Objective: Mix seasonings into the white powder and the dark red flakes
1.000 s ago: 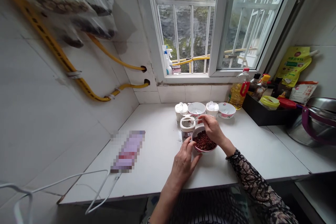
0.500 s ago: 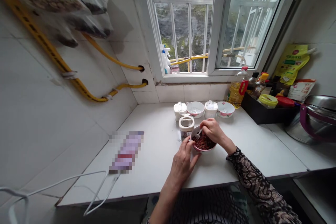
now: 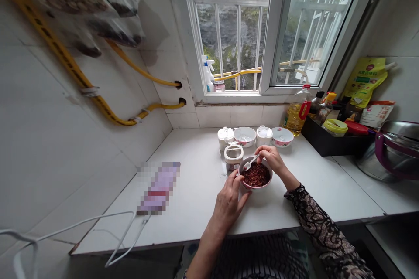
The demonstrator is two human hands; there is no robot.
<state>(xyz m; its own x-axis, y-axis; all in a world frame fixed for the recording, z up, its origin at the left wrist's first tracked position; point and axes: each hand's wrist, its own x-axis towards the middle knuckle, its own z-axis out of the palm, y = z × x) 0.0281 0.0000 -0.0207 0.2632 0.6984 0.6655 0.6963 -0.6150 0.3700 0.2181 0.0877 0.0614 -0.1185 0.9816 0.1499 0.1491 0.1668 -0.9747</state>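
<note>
On the white counter stands a bowl (image 3: pixel 258 188) with a pink-patterned outside, filled with small dark-red bits (image 3: pixel 257 176) that look like dried peppercorns. My left hand (image 3: pixel 228 198) curves around its near left side, fingers at the rim and thumb low on the wall. Pinched in my right hand (image 3: pixel 271 158) is the handle of a small white spoon (image 3: pixel 248 166). Its scoop end is over the left part of the bowl, with a little dark red on it. Touching or nearly touching the bowl's far left is a jar with a cream lid (image 3: pixel 233 152).
Behind stand two white lidded containers (image 3: pixel 225 136) and two flowered bowls (image 3: pixel 282 137). An oil bottle (image 3: pixel 296 113) is beside a black tray (image 3: pixel 316 139) of condiments. A steel pot (image 3: pixel 393 152) is far right. A blurred purple item (image 3: pixel 159 189) and white wire (image 3: pixel 121 246) lie left.
My right hand has drawn the spoon up and slightly back, so its scoop now shows above the dark-red bits. The left hand stays on the bowl.
</note>
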